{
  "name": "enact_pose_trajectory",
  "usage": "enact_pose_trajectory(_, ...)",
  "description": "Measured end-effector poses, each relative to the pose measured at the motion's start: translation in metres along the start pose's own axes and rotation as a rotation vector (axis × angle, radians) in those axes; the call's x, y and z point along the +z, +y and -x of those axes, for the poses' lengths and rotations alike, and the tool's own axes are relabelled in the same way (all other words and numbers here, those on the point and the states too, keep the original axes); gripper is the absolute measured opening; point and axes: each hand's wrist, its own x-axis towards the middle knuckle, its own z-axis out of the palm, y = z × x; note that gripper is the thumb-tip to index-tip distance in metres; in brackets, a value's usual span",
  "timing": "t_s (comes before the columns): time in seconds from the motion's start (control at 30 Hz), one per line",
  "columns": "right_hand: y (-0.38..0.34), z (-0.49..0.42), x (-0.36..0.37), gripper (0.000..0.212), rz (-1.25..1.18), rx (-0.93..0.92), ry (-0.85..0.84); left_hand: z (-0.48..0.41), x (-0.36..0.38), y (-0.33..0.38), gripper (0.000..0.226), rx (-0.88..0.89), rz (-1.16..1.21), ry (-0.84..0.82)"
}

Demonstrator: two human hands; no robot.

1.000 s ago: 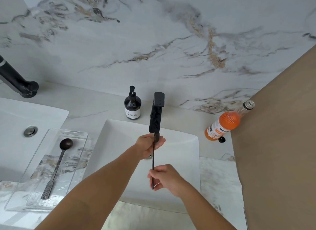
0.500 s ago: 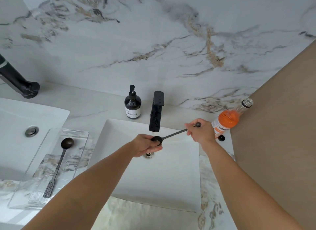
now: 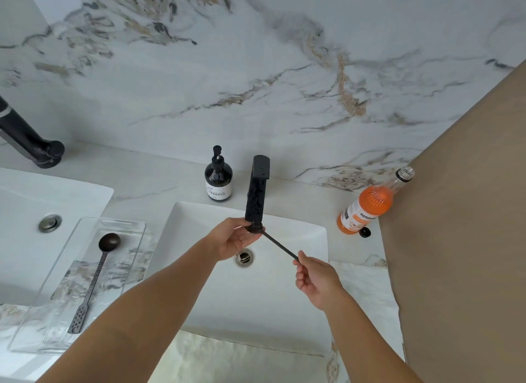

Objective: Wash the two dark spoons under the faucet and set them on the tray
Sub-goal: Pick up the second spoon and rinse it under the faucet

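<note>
One dark spoon (image 3: pixel 280 245) is held under the spout of the black faucet (image 3: pixel 257 191), over the white sink (image 3: pixel 301 283). My right hand (image 3: pixel 316 280) pinches the end of its handle. My left hand (image 3: pixel 234 238) cups and holds the spoon's bowl right at the spout. The second dark spoon (image 3: pixel 94 280) lies on the clear tray (image 3: pixel 125 268) to the left, bowl toward the wall, perforated handle end toward me. I cannot tell whether water is running.
A dark soap pump bottle (image 3: pixel 218 177) stands left of the faucet. An open bottle of orange liquid (image 3: pixel 367 206) with its black cap (image 3: pixel 365 232) sits at the right, beside a tan panel (image 3: pixel 461 240). A second sink (image 3: pixel 37 211) and black faucet (image 3: pixel 28 137) are at the far left.
My right hand swung the spoon's handle from pointing toward me, up to the right, then down to the lower right. My left hand stayed on the bowl at the spout.
</note>
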Motion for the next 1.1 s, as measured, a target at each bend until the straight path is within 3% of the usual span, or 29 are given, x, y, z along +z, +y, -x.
enact_pose_trajectory(0.13, 0.004, 0.000, 0.003, 0.021, -0.021, -0.036, 0.003, 0.007, 0.000, 0.024, 0.018, 0.140, -0.175, 0.190)
enact_pose_trajectory(0.23, 0.006, -0.001, 0.004, 0.022, -0.001, -0.046, 0.009, 0.014, 0.025, 0.049, 0.037, 0.351, -0.412, 0.362)
enact_pose_trajectory(0.33, 0.010, 0.000, 0.002, 0.022, 0.008, -0.046, 0.014, 0.023, 0.063, 0.065, 0.046, 0.448, -0.616, 0.321)
enact_pose_trajectory(0.4, 0.013, 0.001, 0.000, 0.022, 0.010, -0.043, 0.023, 0.025, 0.081, 0.067, 0.037, 0.419, -0.716, 0.280)
enact_pose_trajectory(0.57, 0.014, 0.005, -0.005, 0.023, -0.021, -0.063, 0.022, 0.026, 0.094, 0.068, 0.010, 0.274, -0.560, 0.251)
enact_pose_trajectory(0.73, 0.022, 0.010, -0.008, 0.023, -0.038, -0.062, 0.016, 0.027, 0.076, 0.050, 0.015, 0.304, -0.605, 0.239)
enact_pose_trajectory(0.83, 0.035, 0.013, -0.013, 0.024, -0.060, -0.050, 0.011, 0.027, 0.057, 0.036, 0.028, 0.483, -0.547, 0.452)
enact_pose_trajectory(0.9, 0.047, 0.014, -0.015, 0.025, -0.103, -0.036, -0.026, 0.030, 0.036, 0.014, 0.037, 0.492, -0.432, 0.623)
enact_pose_trajectory(0.93, 0.055, 0.015, -0.016, 0.025, -0.133, -0.021, -0.052, 0.033, 0.025, -0.004, 0.042, 0.436, -0.390, 0.617)
enact_pose_trajectory(1.0, 0.075, 0.018, -0.013, 0.025, -0.198, 0.021, -0.099, 0.040, 0.008, -0.043, 0.051, 0.271, -0.338, 0.449)
enact_pose_trajectory(1.1, 0.101, 0.024, -0.007, 0.026, -0.201, 0.068, -0.142, 0.049, 0.002, -0.084, 0.037, 0.177, -0.368, 0.209)
